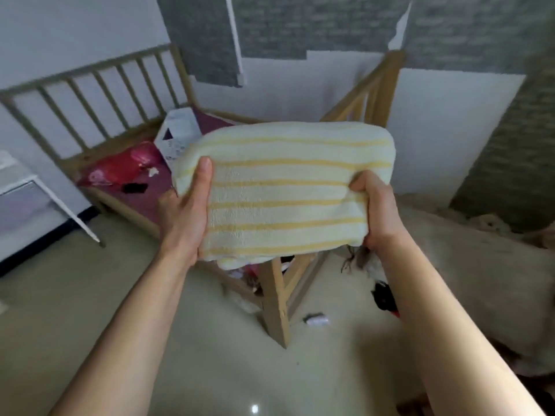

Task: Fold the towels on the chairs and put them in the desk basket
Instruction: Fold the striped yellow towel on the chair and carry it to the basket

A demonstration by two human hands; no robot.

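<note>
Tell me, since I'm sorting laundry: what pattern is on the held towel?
Cream with thin yellow stripes, seen in the head view on the towel.

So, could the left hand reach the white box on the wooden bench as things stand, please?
Probably not yet: the left hand is gripping the folded towel with the right hand, and the white box sits beyond it.

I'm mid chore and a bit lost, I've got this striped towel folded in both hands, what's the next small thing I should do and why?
Probably turn and look for the desk basket. The striped towel already looks folded into a compact rectangle, held in the air with the left hand and right hand gripping its two ends, so folding seems finished. No basket shows in this view, only a wooden frame below.
</note>
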